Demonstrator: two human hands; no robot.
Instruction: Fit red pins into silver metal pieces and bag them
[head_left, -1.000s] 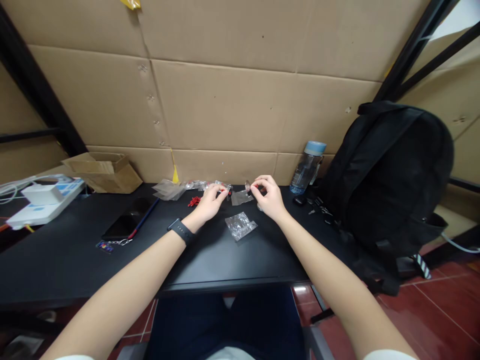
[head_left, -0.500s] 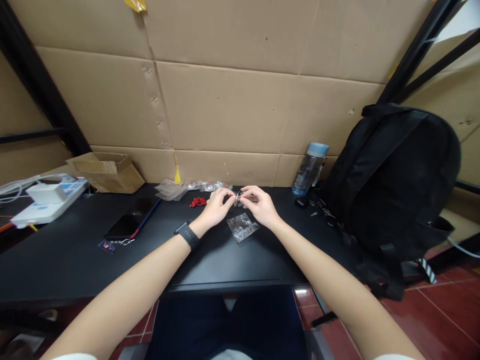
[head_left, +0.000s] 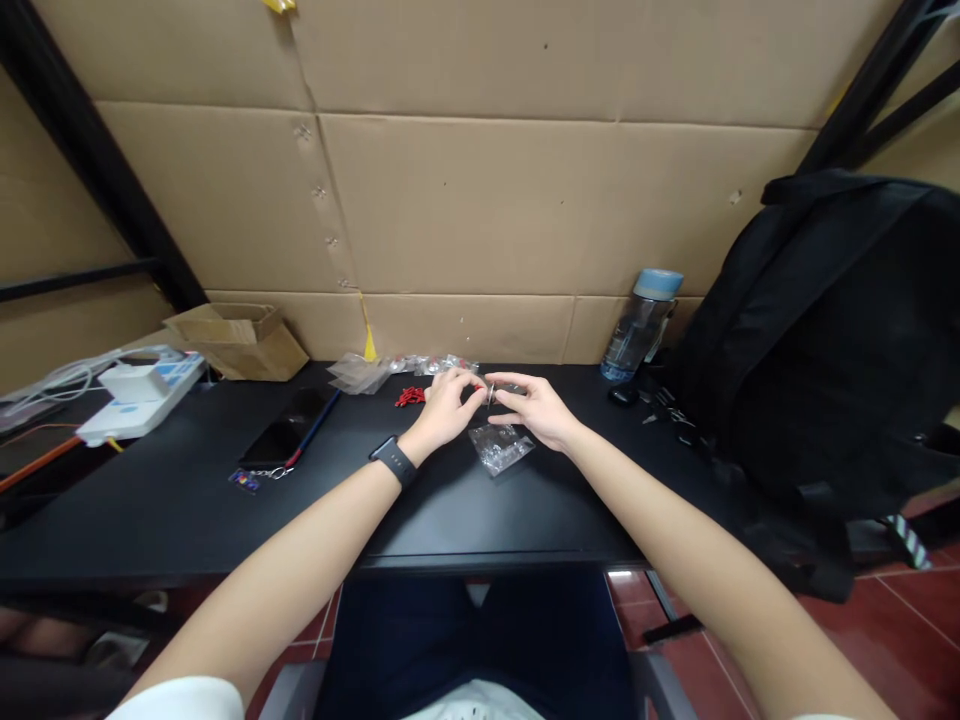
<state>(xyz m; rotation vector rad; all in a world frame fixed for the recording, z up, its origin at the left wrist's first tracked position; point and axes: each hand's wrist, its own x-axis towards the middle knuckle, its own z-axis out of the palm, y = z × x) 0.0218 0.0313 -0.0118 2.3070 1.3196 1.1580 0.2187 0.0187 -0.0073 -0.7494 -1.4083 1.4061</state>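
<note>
Above the black desk, a small thin round disc (head_left: 491, 394), seen nearly edge-on, is between my hands with a bit of red by it. My left hand (head_left: 448, 410) is closed in a pinch at the disc's left side, a dark watch on its wrist. From the right, my right hand (head_left: 543, 410) meets the disc with its fingertips, its other fingers spread somewhat. Just below lies a clear plastic bag (head_left: 501, 450). A small heap of red cord pieces (head_left: 410, 396) is left of my left hand. The disc's face and details are too small to make out.
Flat clear bags (head_left: 360, 374) and filled little bags (head_left: 431, 365) lie along the cardboard wall. To the left are a phone (head_left: 289, 430), an open cardboard box (head_left: 244, 340) and a power strip (head_left: 142, 400). A water bottle (head_left: 641, 325) and black backpack (head_left: 840, 370) stand right.
The view has shifted a little, so things appear farther right, the backpack partly cut off. My right hand's fingers have spread more around the disc; the left hand keeps its pinch.
</note>
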